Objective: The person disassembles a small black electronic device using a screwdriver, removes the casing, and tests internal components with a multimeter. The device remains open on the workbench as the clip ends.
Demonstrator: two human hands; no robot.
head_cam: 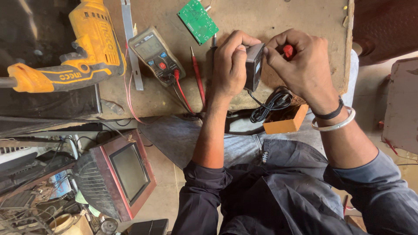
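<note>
Drill, yellow, lies at the left edge of the table; beside it a grey multimeter and a green circuit board. Near the front edge, the left hand is closed around a small dark adapter. The right hand pinches a red-handled tool against it. An orange box sits below.

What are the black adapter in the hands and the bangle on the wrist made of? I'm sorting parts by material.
Black adapter: looks like moulded plastic, with a smooth, slightly glossy face. Bangle: probably metal, silvery with a bright sheen, though the look leaves it open.
</note>
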